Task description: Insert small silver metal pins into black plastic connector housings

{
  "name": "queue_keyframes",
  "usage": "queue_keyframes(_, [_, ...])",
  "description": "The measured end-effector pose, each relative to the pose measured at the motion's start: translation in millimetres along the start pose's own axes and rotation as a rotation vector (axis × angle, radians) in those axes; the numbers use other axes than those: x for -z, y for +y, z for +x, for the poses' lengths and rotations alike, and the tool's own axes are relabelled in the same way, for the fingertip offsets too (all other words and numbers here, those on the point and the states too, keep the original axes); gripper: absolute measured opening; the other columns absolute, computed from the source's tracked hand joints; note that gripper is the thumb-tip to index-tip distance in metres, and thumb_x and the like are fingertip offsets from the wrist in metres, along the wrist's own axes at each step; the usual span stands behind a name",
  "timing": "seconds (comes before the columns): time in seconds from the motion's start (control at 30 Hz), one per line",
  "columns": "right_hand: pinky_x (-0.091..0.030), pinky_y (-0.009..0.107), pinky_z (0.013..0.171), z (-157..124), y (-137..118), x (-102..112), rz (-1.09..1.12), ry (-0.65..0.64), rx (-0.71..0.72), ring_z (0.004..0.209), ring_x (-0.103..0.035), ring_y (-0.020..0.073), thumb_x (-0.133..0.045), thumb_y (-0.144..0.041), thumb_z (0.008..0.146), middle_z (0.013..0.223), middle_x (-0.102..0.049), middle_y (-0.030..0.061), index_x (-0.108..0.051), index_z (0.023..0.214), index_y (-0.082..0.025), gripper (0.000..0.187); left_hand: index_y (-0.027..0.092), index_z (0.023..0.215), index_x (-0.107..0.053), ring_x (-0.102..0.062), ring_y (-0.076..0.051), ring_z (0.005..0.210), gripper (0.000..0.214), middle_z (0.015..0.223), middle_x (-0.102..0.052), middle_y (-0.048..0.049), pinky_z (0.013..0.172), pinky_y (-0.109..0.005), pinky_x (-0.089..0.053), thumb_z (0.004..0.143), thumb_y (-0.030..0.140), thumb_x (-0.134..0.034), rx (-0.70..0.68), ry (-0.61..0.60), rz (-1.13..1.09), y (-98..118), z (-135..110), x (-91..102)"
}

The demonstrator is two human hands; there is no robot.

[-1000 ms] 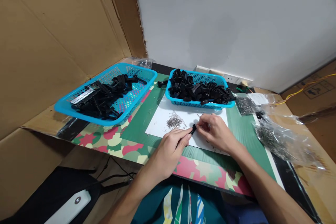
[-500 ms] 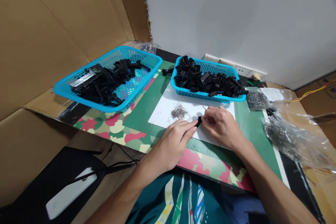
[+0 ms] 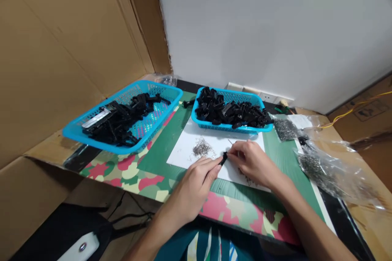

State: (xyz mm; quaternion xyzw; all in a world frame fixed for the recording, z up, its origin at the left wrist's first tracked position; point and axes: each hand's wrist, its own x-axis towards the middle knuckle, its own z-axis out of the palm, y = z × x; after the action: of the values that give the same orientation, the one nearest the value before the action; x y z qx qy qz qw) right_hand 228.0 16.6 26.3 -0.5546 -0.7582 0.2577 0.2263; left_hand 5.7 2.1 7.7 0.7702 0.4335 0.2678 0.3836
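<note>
My left hand [image 3: 196, 183] is closed, pinching a small black plastic part [image 3: 224, 157] between thumb and forefinger over the white paper. My right hand [image 3: 252, 161] meets the part's far end with thumb and fingertips pressed together. A thin metal rod [image 3: 230, 142] sticks out from the right hand's fingers, pointing away to the upper left. Whatever sits at the very fingertips is too small to make out. Just beyond the left hand lies a pile of tiny metal springs or wire pieces [image 3: 202, 147] on the paper [image 3: 180, 151].
A blue basket [image 3: 196, 120] of black plastic parts stands behind the hands. Another blue basket [image 3: 72, 133] with longer black parts is at the left. Clear bags [image 3: 318, 167] of small metal pieces lie at the right. Cardboard [image 3: 61, 28] walls the left side.
The view has tilted up, so the table sits lower in the picture. Both hands stay at the black part. More small metal pieces now show beneath the right hand.
</note>
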Motion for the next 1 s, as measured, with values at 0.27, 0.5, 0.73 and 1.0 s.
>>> queue_keyframes(0.27, [-0.039, 0.035, 0.082, 5.9, -7.0, -9.9, -0.162, 0.074, 0.023, 0.078, -0.066, 0.0210, -0.060, -0.017, 0.099, 0.082, -0.077, 0.0040, -0.077, 0.086, -0.021, 0.021, 0.029, 0.148, -0.064, -0.061, -0.028, 0.139, 0.043, 0.147, -0.068, -0.0065, 0.117, -0.048, -0.051, 0.109, 0.039, -0.048, -0.010, 0.070, 0.045, -27.8, -10.0, -5.5])
queue_keyframes(0.5, [-0.037, 0.035, 0.080, 7.0, -10.2, -14.6, -0.188, 0.142, -0.019, 0.074, -0.061, 0.0206, -0.062, -0.012, 0.091, 0.081, -0.076, 0.0025, -0.074, 0.083, -0.021, 0.017, 0.030, 0.145, -0.067, -0.064, -0.029, 0.136, 0.043, 0.145, -0.070, -0.0060, 0.114, -0.046, -0.056, 0.107, 0.041, -0.052, 0.023, 0.088, 0.036, -29.8, -10.1, -3.0])
queue_keyframes(0.73, [-0.038, 0.034, 0.078, 8.5, -11.6, -18.3, -0.160, 0.137, -0.041, 0.072, -0.062, 0.0208, -0.060, -0.013, 0.091, 0.073, -0.073, 0.0022, -0.070, 0.077, -0.021, 0.019, 0.035, 0.142, -0.070, -0.069, -0.028, 0.121, 0.041, 0.115, -0.080, -0.0072, 0.096, -0.039, -0.064, 0.106, 0.043, -0.051, -0.094, 0.141, -0.004, -32.4, -6.0, -7.5])
queue_keyframes(1.0, [-0.035, 0.032, 0.072, 8.3, -6.4, -24.4, -0.184, 0.154, -0.020, 0.068, -0.056, 0.0200, -0.058, -0.012, 0.092, 0.067, -0.067, 0.0006, -0.061, 0.075, -0.022, 0.020, 0.035, 0.141, -0.070, -0.070, -0.029, 0.113, 0.043, 0.106, -0.079, -0.0072, 0.094, -0.038, -0.063, 0.106, 0.048, -0.047, -0.094, 0.158, 0.000, -39.7, -6.2, -13.0])
